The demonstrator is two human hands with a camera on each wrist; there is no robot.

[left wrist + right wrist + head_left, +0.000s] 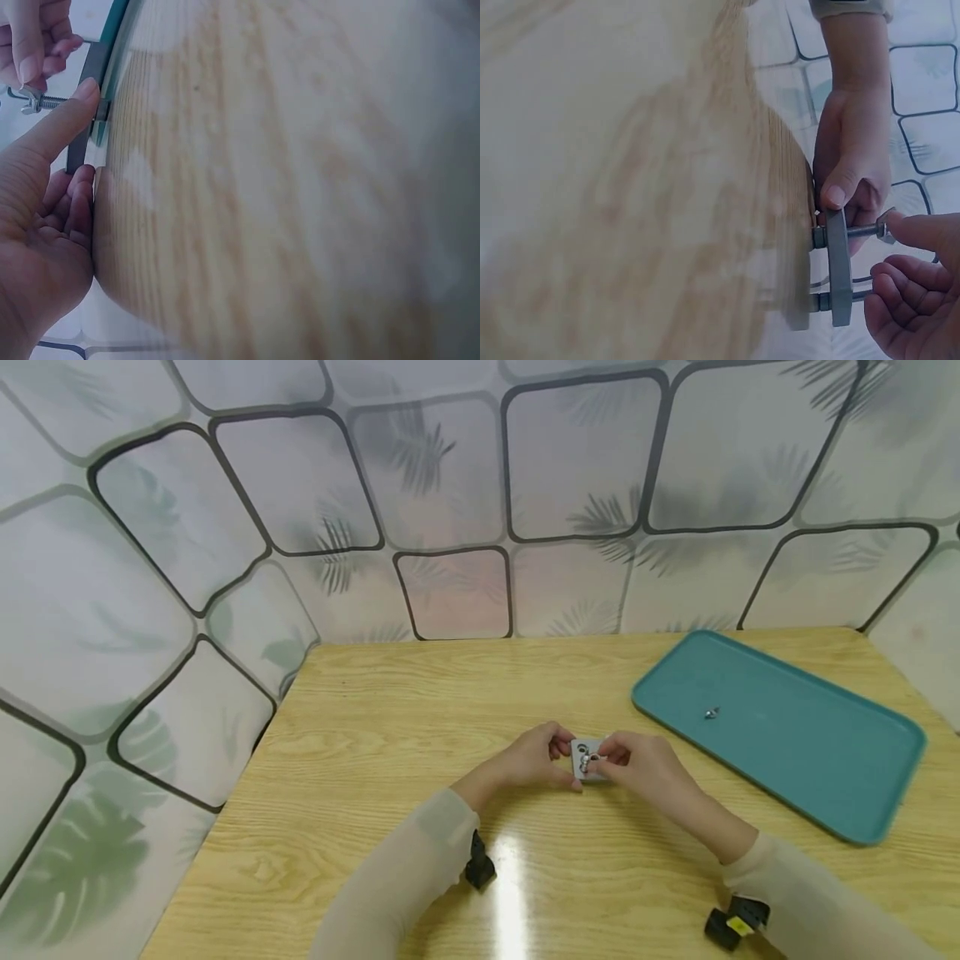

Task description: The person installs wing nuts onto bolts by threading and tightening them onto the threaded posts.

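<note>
A small grey plate (592,744) is between my two hands over the table. Bolts (865,230) pass through it, their heads on the table side in the right wrist view. My left hand (531,758) grips the plate by its edges, thumb on the near side and fingers at the far side. With thumb and fingertips, my right hand (643,765) pinches a shiny wing nut (31,100) on the end of one bolt. The second bolt (861,295) sits beside the curled fingers of my right hand in the right wrist view.
To the right on the wooden table (375,718) lies a teal tray (810,752). One small shiny metal piece (712,713) rests in the tray near its left side. A patterned curtain (450,468) hangs behind the table and along its left side.
</note>
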